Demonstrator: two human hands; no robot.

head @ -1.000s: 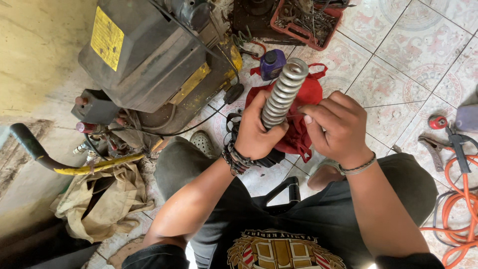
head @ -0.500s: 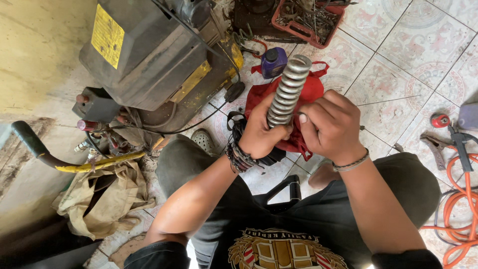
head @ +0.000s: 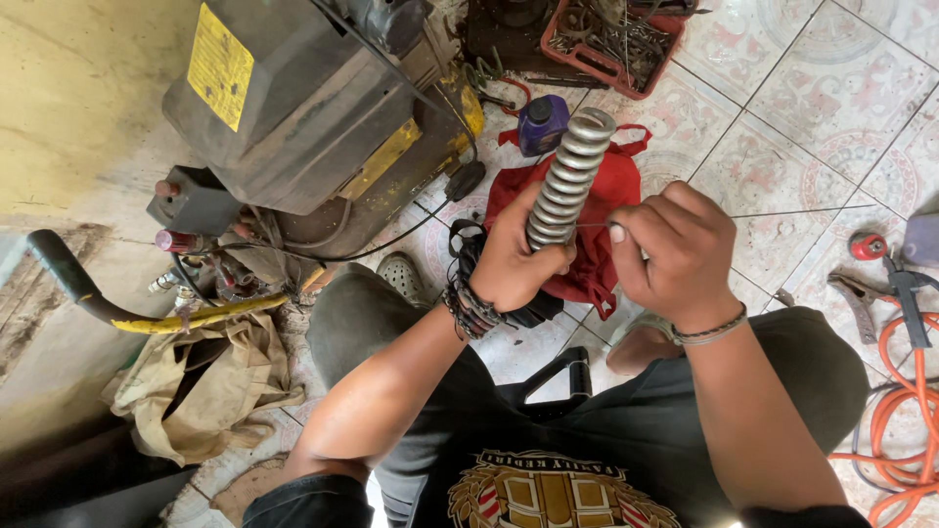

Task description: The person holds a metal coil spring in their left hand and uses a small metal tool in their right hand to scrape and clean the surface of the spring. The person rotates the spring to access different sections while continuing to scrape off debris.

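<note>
My left hand (head: 520, 256) grips the lower end of a silver coil spring (head: 572, 174), which stands tilted up and to the right in front of me. A dark bracelet sits on that wrist. My right hand (head: 675, 252) is just to the right of the spring, fingers pinched on a thin wire or pin (head: 593, 225) that reaches to the coils. Behind the spring lies a red cloth (head: 612, 205) on the tiled floor, with a purple bottle (head: 541, 124) at its far edge.
A dark air compressor (head: 303, 117) with a yellow label stands at the upper left. A red tray of tools (head: 614, 37) sits at the top. An orange hose (head: 905, 420) and pliers (head: 861, 303) lie at the right. A tan rag (head: 210, 386) lies at the left.
My right hand has pulled back a little to the right off the spring, and a thin wire now shows between its fingertips and the coils. My left hand keeps its hold.
</note>
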